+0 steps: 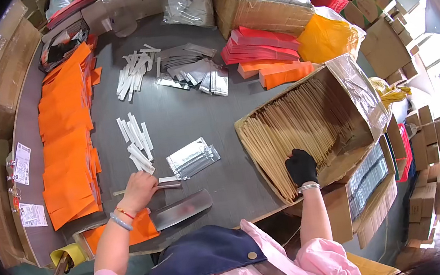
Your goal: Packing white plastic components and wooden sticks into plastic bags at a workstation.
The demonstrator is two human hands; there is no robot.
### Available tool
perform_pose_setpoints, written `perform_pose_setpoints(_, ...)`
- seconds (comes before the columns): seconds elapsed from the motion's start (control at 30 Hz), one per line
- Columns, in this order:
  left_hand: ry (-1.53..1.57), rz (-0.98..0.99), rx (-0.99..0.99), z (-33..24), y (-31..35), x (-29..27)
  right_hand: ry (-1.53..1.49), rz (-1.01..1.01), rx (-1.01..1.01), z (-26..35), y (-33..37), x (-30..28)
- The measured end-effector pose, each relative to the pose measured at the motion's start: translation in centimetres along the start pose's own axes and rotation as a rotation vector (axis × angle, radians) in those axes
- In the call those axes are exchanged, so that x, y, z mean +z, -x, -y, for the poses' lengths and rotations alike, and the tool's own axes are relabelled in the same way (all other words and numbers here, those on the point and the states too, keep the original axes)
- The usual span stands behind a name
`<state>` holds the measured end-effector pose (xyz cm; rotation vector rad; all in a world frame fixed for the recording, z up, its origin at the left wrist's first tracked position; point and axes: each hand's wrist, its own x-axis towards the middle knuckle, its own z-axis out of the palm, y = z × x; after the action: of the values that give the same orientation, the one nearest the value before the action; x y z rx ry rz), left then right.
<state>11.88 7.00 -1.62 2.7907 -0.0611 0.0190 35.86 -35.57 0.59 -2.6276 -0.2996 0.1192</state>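
Black-gloved, my right hand (301,167) rests inside the cardboard box (361,98), fingers half-curled against the packed brown papers (289,123); I cannot tell whether it grips any. Left of that box, my left hand (142,187) closes around a thin stick (172,185), near white strips (136,131).

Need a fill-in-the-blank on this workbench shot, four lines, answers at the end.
1. The right hand wears a ____ glove.
2. The ungloved hand is the ____ one.
3. A long row of ____ sheets runs along the left side of the table.
4. The nearer silver packets lie to the ____ of the nearer white strips.

Missing words: black; left; orange; right.
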Motion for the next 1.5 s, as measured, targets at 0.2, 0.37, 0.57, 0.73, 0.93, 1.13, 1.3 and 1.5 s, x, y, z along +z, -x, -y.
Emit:
perform_pose_setpoints(0.2, 0.072, -0.019, -0.021, -0.8, 1.0, -0.7, 0.101, 0.05, -0.003, -0.3, -0.9, 0.0)
perform_pose_setpoints(0.37, 0.144, -0.016, -0.031, -1.8, 1.1, -2.3, 0.141, 0.066, -0.085, -0.7, -1.1, -0.4)
perform_pose_setpoints(0.57, 0.272, -0.018, -0.124, -2.7, 1.0, -2.5, -0.064, -0.154, -0.037, 1.8, 3.7, -5.7)
perform_pose_setpoints(0.73, 0.282, -0.086, -0.065, -5.1, -2.8, -2.1, -0.058, -0.256, -0.227, -0.1, 12.2, -4.7)
perform_pose_setpoints(0.93, 0.317, -0.082, -0.033, -6.1, -4.7, -1.6, -0.299, -0.274, 0.445, -14.2, 30.4, 3.3)
perform_pose_setpoints(1.13, 0.314, -0.048, -0.119, -4.9, -3.4, -1.5, 0.317, -0.395, 0.768, -22.0, 40.9, 1.5)
perform_pose_setpoints(1.3, 0.341, -0.068, -0.115, -6.3, -3.1, -1.8, -0.013, -0.344, 0.288, -11.6, 23.9, -0.5)
perform_pose_setpoints(1.5, 0.365, -0.11, -0.135, -6.8, -1.2, -2.7, 0.203, -0.22, -0.163, -1.5, 13.0, -4.4)
